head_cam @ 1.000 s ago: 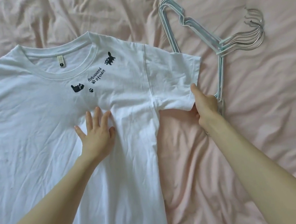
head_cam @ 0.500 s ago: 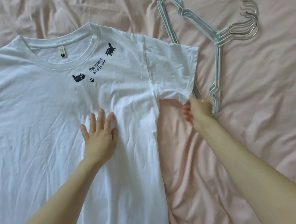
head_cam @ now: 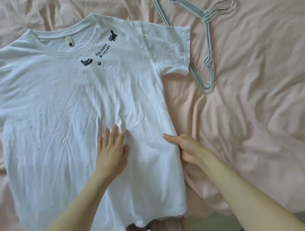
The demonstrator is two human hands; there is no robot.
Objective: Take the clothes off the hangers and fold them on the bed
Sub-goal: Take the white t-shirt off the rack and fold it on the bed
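Head view.

Item: white T-shirt (head_cam: 64, 112), off its hanger, spread front up on the pink bed sheet (head_cam: 266, 118), collar away from the person. Small black animal prints and a line of lettering sit below the neckline; the lettering is too small to read with certainty. The shirt's sleeve on the person's left runs out of frame, carrying a dark print that is cut off. The hem lies at the near edge of the bed, with a fold of cloth bunched under it that is hard to make out.

Item: left hand (head_cam: 111, 153), fingers spread, palm flat on the shirt's lower chest.

Item: right hand (head_cam: 189, 146), at the shirt's side seam, thumb on top of the fabric, other fingers curled at or under the edge; whether they pinch the cloth cannot be told.

Item: stack of wire hangers (head_cam: 202, 28), pale blue with metal hooks, on the sheet beyond the right sleeve, which covers part of one arm. Count unclear.
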